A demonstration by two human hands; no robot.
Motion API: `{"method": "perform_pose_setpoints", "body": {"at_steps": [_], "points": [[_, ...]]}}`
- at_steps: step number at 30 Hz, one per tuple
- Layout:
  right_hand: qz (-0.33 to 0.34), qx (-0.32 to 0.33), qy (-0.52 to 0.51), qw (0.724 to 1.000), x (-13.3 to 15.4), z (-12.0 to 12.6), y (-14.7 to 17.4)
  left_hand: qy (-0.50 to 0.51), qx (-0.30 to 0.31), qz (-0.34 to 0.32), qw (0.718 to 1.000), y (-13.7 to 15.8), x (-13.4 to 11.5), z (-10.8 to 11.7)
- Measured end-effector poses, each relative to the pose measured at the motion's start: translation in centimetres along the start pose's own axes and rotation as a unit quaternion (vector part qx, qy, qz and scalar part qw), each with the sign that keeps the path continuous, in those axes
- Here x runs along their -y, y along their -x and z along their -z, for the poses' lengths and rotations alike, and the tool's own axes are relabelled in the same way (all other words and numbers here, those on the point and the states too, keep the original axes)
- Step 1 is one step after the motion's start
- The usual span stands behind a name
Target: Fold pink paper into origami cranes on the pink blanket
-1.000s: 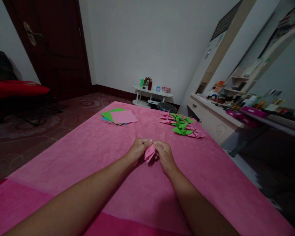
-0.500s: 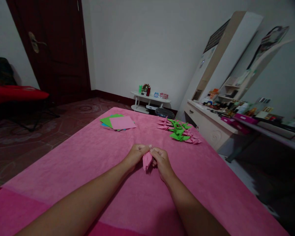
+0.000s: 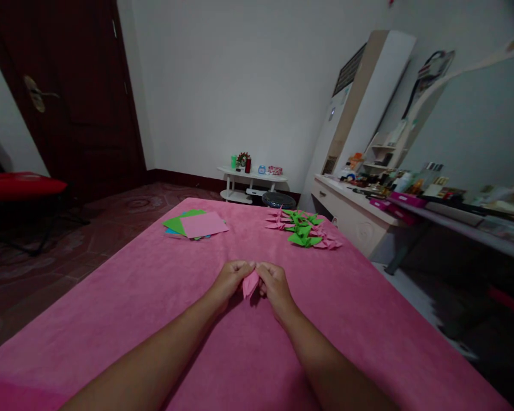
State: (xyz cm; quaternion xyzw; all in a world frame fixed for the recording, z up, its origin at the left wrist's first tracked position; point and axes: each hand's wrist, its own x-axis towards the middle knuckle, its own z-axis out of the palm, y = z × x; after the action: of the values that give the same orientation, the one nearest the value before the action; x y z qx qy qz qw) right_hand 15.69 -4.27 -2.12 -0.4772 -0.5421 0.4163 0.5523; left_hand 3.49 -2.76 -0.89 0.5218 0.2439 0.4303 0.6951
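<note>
Folded pink paper (image 3: 251,284) between left hand (image 3: 236,274), right hand (image 3: 272,277).

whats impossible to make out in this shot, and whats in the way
All in the head view:
- Upper end of the pink folded paper: hidden by the left hand and right hand.
- How many loose sheets: they overlap, partly under the pink sheet.
- Exact count of paper cranes: they overlap.
- Rest of the red seat: cut off by the left edge.
- Bottle labels: too small and blurred.
</note>
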Motion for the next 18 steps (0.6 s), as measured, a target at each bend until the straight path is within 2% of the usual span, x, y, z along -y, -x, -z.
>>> {"method": "perform_pose_setpoints", "body": {"at_steps": [6,12,18], "points": [[-0.028,0.002,-0.022,0.999,0.67,-0.34,0.28,-0.012,0.009,-0.001,1.000,0.40,-0.62,-0.52],[-0.019,0.000,-0.003,1.000,0.55,-0.53,0.31,-0.030,-0.002,0.009,0.999,0.31,-0.71,-0.60],[0.034,-0.090,0.057,0.994,1.07,0.04,0.34,-0.060,-0.033,0.010,0.998,-0.17,-0.08,0.11]]}}
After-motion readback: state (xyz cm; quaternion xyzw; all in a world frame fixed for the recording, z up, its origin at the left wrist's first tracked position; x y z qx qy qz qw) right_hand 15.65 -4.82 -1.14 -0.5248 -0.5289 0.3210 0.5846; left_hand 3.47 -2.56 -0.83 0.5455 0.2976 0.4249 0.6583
